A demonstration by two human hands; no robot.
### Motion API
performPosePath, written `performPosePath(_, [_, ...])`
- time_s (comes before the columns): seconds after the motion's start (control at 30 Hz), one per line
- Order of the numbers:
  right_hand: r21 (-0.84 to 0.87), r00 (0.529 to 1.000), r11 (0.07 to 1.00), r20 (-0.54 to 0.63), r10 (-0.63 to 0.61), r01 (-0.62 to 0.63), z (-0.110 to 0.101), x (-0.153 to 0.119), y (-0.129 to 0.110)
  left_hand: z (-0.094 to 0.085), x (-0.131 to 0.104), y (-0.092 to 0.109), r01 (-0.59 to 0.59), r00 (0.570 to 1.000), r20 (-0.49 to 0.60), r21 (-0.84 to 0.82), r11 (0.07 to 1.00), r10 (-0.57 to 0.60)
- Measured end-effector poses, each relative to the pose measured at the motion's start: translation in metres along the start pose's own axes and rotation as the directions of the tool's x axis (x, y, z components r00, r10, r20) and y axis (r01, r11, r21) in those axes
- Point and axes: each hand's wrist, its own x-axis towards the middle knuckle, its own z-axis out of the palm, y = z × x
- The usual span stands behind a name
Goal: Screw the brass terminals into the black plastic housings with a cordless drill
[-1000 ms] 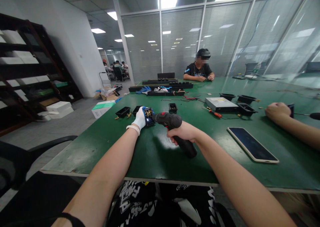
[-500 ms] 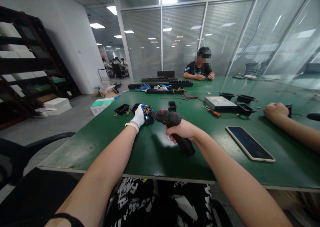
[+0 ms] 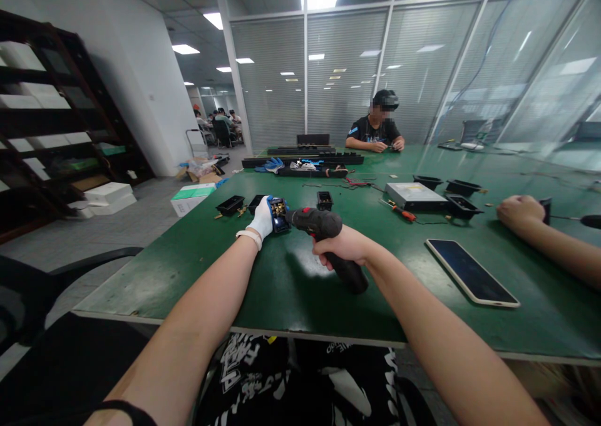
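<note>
My left hand (image 3: pixel 263 218), in a white and blue glove, grips a small black box (image 3: pixel 281 219) with brass-coloured parts inside, tilted up off the table. My bare right hand (image 3: pixel 340 245) is wrapped round the handle of a black and red cordless drill (image 3: pixel 319 221). The drill's nose points left at the box and is close against it; whether the tip touches a part inside I cannot tell. Behind the left hand sits a black tray (image 3: pixel 256 202), partly hidden by the glove. Another black tray (image 3: pixel 230 205) lies farther left, with small brass pieces (image 3: pixel 241 211) beside it.
A black tray (image 3: pixel 323 200) stands beyond the drill. Rightward are a silver metal case (image 3: pixel 415 195), a screwdriver (image 3: pixel 404 214), several black trays and a phone (image 3: pixel 471 272). A co-worker's hand (image 3: pixel 521 213) works at the right edge; another person (image 3: pixel 375 125) sits across the green table (image 3: pixel 197 282).
The view has shifted very slightly. Both hands, the box and the drill keep nearly the same places and grips.
</note>
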Motion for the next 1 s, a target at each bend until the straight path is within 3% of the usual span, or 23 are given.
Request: performPosePath(1.0, [0.006,1.000,1.000,0.004,-0.012,0.012,0.0004,-0.0026,-0.0017,-0.0022,0.0063,-0.0035,-0.008,1.000,-0.024,-0.033,0.999,0.007])
